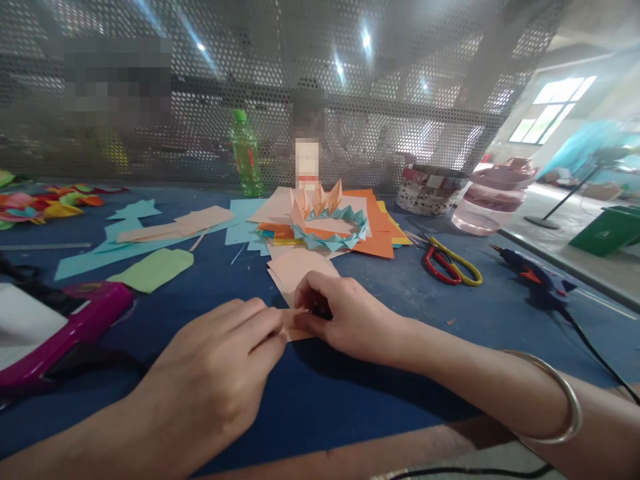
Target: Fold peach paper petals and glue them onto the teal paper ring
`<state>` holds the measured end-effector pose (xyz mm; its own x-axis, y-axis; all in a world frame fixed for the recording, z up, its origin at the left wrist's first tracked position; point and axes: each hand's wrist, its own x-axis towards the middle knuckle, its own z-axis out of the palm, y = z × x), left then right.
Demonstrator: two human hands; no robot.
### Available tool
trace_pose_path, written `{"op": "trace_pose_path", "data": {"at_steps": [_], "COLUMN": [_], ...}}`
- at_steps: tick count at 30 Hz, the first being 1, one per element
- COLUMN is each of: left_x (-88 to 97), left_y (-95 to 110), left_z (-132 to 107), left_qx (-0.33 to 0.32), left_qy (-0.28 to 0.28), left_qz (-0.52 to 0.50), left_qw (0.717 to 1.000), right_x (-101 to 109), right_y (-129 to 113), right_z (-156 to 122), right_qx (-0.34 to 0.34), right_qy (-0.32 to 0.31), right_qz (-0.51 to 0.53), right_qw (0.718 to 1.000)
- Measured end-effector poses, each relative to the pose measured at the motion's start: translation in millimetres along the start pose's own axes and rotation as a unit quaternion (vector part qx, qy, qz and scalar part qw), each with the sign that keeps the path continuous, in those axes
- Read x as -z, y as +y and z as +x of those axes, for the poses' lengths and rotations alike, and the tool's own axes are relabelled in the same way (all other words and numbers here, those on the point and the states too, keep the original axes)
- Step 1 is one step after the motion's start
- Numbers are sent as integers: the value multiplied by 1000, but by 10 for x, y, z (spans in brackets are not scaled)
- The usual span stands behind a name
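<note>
Here, left hand point(215, 357) pinches peach paper point(296, 325); right hand point(345, 313) too.

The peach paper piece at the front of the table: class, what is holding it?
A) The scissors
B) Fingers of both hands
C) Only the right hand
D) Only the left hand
B: the left hand and the right hand both have fingers on the peach paper piece, from opposite sides.

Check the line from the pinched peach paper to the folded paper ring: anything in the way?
Yes: loose peach sheets lie directly between the pinched peach paper and the folded paper ring.
</note>
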<state>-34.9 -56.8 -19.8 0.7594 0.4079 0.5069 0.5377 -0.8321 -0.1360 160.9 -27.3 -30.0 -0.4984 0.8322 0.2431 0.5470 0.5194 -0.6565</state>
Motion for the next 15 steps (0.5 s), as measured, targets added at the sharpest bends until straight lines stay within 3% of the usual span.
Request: {"op": "trace_pose_path", "data": {"at_steps": [10, 15], "left_x": [70, 78], "left_y": [7, -9], "left_z": [-40, -41], "left_qx": [-2, 11], "left_qy": [16, 14], "left_qz": [4, 1], "left_qw": [1000, 1000], "right_x": [41, 17], "right_y": [-74, 26], "right_z": [-61, -86], "right_qx": [-5, 38], "right_qy": [29, 45], "right_qz": [104, 63], "right_qw": [994, 996]}}
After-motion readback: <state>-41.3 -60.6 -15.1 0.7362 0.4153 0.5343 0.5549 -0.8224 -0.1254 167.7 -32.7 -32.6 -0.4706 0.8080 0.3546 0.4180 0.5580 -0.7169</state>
